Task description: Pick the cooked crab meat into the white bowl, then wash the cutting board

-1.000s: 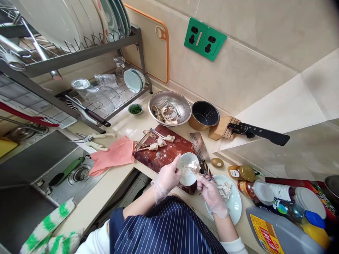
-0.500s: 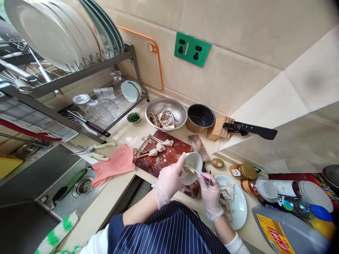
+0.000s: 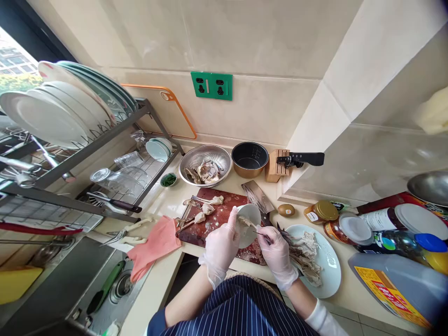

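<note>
White bowl (image 3: 249,236) in left hand (image 3: 221,246)

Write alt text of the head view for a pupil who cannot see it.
A gloved left hand holds a white bowl over a reddish cutting board while the gloved right hand holds something slender in it. A plate of food sits to the right; a colander and pot stand behind.

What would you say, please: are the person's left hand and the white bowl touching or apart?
Touching. The head view shows it: the left hand holds the white bowl by its side, with no gap between them.
</note>
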A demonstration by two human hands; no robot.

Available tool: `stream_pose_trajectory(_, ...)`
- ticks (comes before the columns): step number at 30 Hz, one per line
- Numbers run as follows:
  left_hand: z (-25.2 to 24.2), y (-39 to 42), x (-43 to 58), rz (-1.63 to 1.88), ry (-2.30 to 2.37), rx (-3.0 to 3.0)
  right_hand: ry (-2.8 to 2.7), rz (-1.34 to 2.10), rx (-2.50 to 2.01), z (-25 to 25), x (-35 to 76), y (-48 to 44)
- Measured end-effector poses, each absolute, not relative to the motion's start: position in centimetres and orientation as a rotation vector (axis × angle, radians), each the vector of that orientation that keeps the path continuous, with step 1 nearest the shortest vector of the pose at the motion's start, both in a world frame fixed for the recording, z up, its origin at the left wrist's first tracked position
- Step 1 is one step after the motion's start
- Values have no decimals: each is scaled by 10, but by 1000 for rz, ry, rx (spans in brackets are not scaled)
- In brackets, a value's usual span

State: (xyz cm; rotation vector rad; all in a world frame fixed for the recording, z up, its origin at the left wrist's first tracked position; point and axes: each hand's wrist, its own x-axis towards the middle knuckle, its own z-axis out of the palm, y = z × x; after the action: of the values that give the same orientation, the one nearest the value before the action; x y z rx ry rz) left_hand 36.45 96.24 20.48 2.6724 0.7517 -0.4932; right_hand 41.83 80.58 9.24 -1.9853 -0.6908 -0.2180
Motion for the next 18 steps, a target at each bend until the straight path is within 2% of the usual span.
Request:
stream_pose_trajectory(13, 186, 967, 365, -376, 831, 2657, -764, -106, -2064, 73, 410, 801)
stream_pose_trajectory(18, 172, 976, 364, -373, 846, 2557, -455, 162, -1981, 75, 413, 812)
